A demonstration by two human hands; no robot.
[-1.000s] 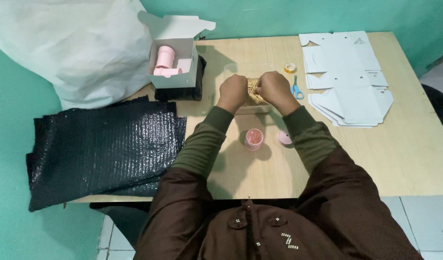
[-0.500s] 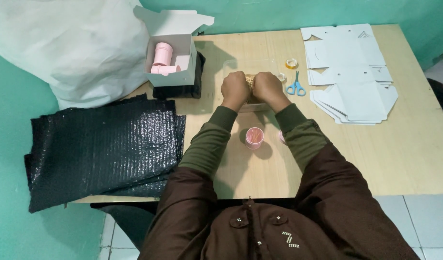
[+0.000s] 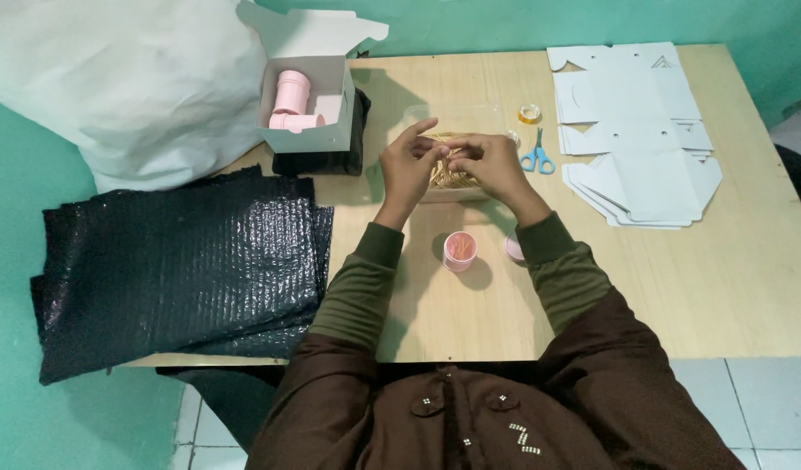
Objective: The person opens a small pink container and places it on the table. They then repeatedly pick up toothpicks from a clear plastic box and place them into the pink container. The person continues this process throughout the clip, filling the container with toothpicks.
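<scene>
Toothpicks (image 3: 452, 165) between both hands' (image 3: 409, 170) fingertips, above clear tray (image 3: 418, 117).

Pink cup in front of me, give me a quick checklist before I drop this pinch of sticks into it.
1. Pink cup upright, mouth open: ok.
2. Its pink lid off, lying beside it: ok.
3. Sticks pinched between left hand and right hand: ok, count cannot tell.
4. Hands over the clear tray, not yet above the cup: not ok.
5. Room left in the cup: cannot tell.
6. Scissors away from the path: ok.
</scene>
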